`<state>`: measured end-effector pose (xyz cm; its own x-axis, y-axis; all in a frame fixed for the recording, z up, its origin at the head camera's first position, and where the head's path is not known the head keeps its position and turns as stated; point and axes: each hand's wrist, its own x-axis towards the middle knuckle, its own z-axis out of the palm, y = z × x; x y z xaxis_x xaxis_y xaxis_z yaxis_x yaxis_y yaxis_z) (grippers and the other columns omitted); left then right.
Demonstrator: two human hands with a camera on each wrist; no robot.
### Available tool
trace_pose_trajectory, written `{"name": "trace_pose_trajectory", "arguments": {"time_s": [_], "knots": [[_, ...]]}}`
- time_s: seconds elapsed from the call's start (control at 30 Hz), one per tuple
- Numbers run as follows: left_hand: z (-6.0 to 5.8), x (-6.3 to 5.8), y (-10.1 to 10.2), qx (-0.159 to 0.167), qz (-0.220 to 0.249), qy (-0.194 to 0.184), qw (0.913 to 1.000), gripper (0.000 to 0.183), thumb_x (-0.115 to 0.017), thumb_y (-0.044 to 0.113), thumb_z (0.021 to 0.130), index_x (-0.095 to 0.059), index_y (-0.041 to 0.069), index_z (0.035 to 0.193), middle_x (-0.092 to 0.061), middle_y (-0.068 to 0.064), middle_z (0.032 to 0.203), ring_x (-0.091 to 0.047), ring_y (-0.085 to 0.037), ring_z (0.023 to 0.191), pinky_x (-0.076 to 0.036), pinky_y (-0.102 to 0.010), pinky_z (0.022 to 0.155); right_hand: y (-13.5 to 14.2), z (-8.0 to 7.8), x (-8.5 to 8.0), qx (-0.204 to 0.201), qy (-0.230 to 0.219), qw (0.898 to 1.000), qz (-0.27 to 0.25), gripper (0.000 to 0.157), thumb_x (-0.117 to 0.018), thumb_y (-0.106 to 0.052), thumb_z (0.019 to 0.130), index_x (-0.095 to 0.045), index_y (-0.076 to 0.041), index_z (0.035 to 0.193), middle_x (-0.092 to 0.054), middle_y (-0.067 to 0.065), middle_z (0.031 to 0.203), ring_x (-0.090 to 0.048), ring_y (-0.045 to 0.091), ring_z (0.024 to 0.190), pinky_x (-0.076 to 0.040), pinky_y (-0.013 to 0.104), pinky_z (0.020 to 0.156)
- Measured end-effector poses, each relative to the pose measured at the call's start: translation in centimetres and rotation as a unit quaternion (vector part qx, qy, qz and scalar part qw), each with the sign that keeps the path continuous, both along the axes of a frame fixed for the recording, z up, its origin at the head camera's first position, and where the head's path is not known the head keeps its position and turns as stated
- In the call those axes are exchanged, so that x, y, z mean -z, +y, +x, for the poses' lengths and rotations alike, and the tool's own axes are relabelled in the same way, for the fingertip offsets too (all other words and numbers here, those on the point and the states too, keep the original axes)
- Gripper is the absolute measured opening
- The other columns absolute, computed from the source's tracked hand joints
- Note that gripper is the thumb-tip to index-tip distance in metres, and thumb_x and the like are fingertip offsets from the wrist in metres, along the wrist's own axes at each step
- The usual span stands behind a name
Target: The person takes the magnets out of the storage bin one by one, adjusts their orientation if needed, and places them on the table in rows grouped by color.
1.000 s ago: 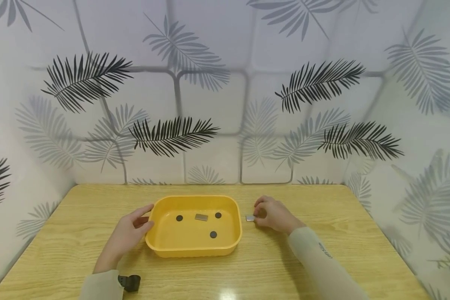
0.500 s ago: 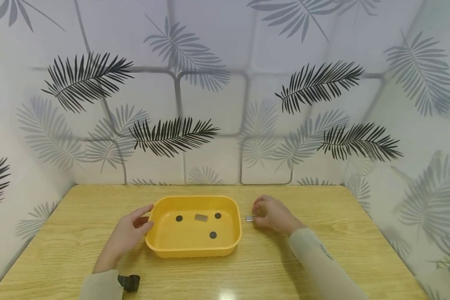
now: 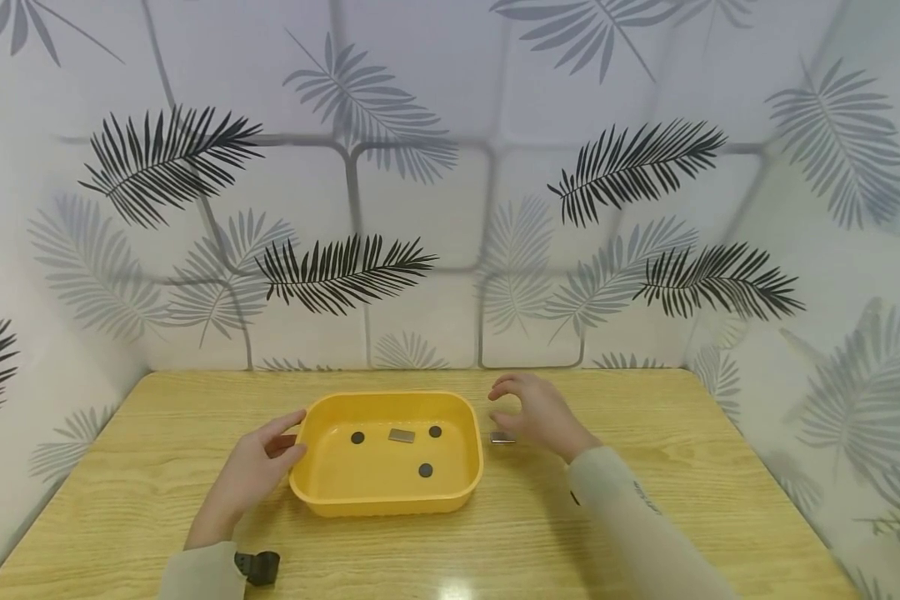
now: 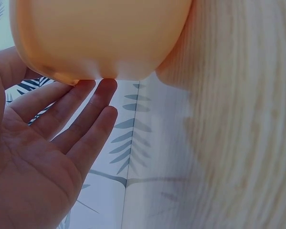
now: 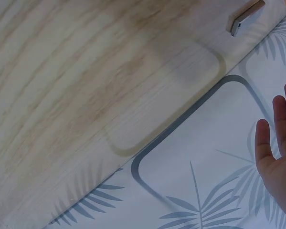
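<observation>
A yellow plastic basin (image 3: pixel 386 506) stands on the table, holding several dark round discs (image 3: pixel 425 470) and a flat grey rectangular bar (image 3: pixel 402 435). My left hand (image 3: pixel 251 471) is at the basin's left end; in the left wrist view its fairly straight fingers (image 4: pixel 106 90) touch the outer wall. To the right of the basin, a small shiny silver bar (image 3: pixel 502 437) lies on the wood, also visible in the right wrist view as a silver block (image 5: pixel 246 18). Over that bar is my right hand (image 3: pixel 536 417), thumb and fingers apart, nothing held between them.
The wooden table (image 3: pixel 390 558) reaches back to a leaf-patterned wall covering (image 3: pixel 420 317), which also rises at both sides. A black band with a small dark case (image 3: pixel 261 567) sits at the left wrist. A small dark mark (image 3: pixel 574 498) shows beside the right sleeve.
My right thumb and fingers have let go of the silver bar and spread apart, and the hand has shifted slightly up and left. The left hand and basin stay where they were.
</observation>
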<state>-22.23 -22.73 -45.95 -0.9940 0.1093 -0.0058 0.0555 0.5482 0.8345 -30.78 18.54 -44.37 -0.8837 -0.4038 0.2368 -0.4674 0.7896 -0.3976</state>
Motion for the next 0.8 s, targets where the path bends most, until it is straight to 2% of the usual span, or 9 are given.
{"name": "trace_pose_trajectory", "arguments": {"time_s": [0.33,0.53,0.8], "knots": [[0.2,-0.2,0.0,-0.004,0.001,-0.001,1.0,0.058,-0.062,0.013,0.104,-0.042,0.005,0.158,-0.05,-0.027,0.153,-0.061,-0.042,0.131,-0.062,-0.039,0.096,-1.5,0.4,-1.3,-0.007,0.014,1.0,-0.013,0.024,-0.078,-0.025,0.09,-0.077,-0.01,0.108,-0.071,0.007,0.128,-0.064,0.033,0.125,-0.049,0.056,0.112],[0.0,-0.1,0.0,-0.002,-0.003,0.003,1.0,0.058,-0.062,0.013,0.104,-0.041,0.004,0.157,-0.045,-0.027,0.158,-0.061,-0.042,0.132,-0.062,-0.04,0.096,-2.5,0.6,-1.6,-0.017,0.022,0.999,-0.02,0.024,-0.079,-0.027,0.09,-0.077,-0.011,0.108,-0.072,0.005,0.124,-0.065,0.03,0.121,-0.05,0.055,0.11],[0.1,-0.1,-0.1,0.002,-0.005,0.017,0.9998,0.057,-0.061,0.012,0.103,-0.043,0.003,0.156,-0.045,-0.026,0.158,-0.061,-0.043,0.131,-0.062,-0.039,0.097,-4.6,0.9,-2.1,-0.015,0.009,1.0,-0.011,0.025,-0.079,-0.029,0.09,-0.077,-0.014,0.11,-0.072,0.005,0.127,-0.063,0.03,0.126,-0.046,0.055,0.114]]}}
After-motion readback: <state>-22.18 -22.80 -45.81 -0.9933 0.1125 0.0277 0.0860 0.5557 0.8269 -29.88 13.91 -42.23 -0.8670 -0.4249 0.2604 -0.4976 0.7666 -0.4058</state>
